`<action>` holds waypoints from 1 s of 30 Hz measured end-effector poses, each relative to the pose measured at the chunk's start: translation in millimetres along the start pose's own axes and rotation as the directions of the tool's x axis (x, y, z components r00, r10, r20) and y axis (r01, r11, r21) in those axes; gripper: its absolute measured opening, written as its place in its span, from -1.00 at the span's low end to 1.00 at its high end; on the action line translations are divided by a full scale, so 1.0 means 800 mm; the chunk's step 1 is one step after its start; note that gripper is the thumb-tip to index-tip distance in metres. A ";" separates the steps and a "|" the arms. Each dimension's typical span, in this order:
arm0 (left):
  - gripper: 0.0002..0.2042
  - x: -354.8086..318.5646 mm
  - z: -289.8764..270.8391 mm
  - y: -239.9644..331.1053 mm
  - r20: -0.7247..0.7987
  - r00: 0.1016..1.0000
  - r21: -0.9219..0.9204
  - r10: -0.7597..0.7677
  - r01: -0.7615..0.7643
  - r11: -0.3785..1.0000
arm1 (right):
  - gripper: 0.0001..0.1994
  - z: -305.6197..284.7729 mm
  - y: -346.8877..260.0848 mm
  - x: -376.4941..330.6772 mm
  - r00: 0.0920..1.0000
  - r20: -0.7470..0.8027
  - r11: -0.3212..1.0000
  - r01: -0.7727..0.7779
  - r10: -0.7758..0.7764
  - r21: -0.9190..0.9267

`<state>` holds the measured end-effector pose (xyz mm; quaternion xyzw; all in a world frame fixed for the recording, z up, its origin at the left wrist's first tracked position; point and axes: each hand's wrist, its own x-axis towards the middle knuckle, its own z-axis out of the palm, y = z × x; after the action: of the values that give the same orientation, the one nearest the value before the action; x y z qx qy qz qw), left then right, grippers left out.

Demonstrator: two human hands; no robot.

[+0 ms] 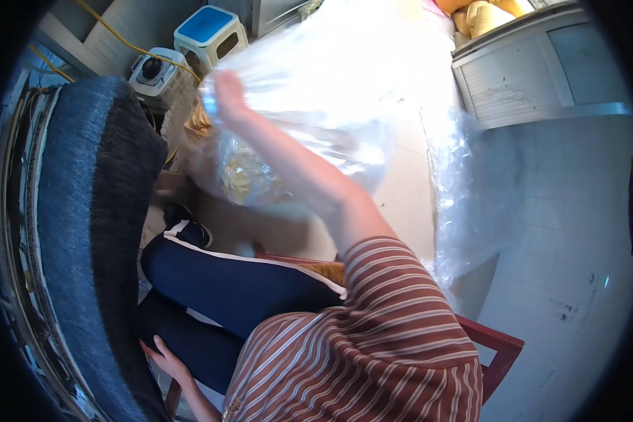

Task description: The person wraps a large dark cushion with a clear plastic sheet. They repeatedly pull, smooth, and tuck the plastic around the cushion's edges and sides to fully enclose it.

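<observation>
My right arm reaches forward across my body, and my right hand [230,95] is closed on the edge of a large clear plastic bag [330,133], its fingers smeared by motion. Crumpled yellow material [240,179] shows through the bag's near left part. Low on the left, my left hand [167,361] rests beside my leg with thumb and fingers apart. Its fingertips reach the near side of a long, furry blue and black cloth covering [84,211]; I see nothing held in it.
A white stool with a blue top [205,27] stands at the far left, next to a pale container with a black knob [156,74]. A yellow cord [130,43] runs above them. Grey cabinet panels [513,77] stand far right. I sit on a red-framed chair [496,342].
</observation>
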<state>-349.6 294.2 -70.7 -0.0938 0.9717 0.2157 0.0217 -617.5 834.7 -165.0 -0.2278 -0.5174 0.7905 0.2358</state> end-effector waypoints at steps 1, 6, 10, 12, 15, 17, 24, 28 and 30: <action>-0.32 0.006 0.004 0.002 0.008 1.000 -0.006 0.006 -0.006 1.000 | -0.84 0.045 -0.002 0.015 1.000 0.005 0.981 0.025 -0.027 0.190; -0.33 0.004 0.009 0.005 0.017 0.999 -0.037 -0.031 0.031 0.999 | -0.90 0.203 -0.066 0.029 0.974 0.058 0.841 0.159 -0.220 0.518; -0.32 0.007 0.011 0.035 0.016 1.000 -0.133 0.002 0.000 0.991 | -0.88 0.132 -0.057 0.027 0.905 0.204 0.918 0.392 -0.373 -0.057; -0.33 0.000 0.011 0.016 -0.010 0.999 -0.126 -0.038 0.036 0.991 | -0.88 0.092 -0.050 -0.009 0.825 0.198 0.709 0.558 -0.529 -0.431; -0.34 -0.005 0.008 0.012 -0.014 0.999 -0.120 -0.030 0.028 0.992 | -0.71 -0.006 -0.037 -0.058 0.823 0.288 0.446 0.520 -0.490 -0.728; -0.34 -0.004 0.003 0.011 -0.012 1.000 -0.108 -0.015 0.014 0.994 | -0.59 -0.081 -0.019 -0.095 0.866 0.322 0.197 0.417 -0.384 -0.887; -0.36 -0.002 0.000 0.005 -0.043 0.999 -0.107 0.005 -0.010 0.994 | -0.50 -0.261 0.081 -0.248 0.945 0.204 0.042 0.200 0.254 -0.979; -0.37 0.004 0.008 -0.002 -0.033 0.999 -0.154 0.015 -0.020 0.988 | -0.71 -0.296 0.111 -0.246 0.540 0.251 -0.015 0.439 0.804 -0.898; -0.37 0.006 0.010 -0.008 -0.032 0.999 -0.158 0.019 -0.024 0.987 | -0.68 -0.276 0.121 -0.219 0.539 0.321 -0.005 0.516 0.779 -0.857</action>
<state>-352.8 290.9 -81.2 -0.0879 0.9527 0.2909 -0.0030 -359.8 850.5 -314.0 0.0171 -0.9079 0.1938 -0.3713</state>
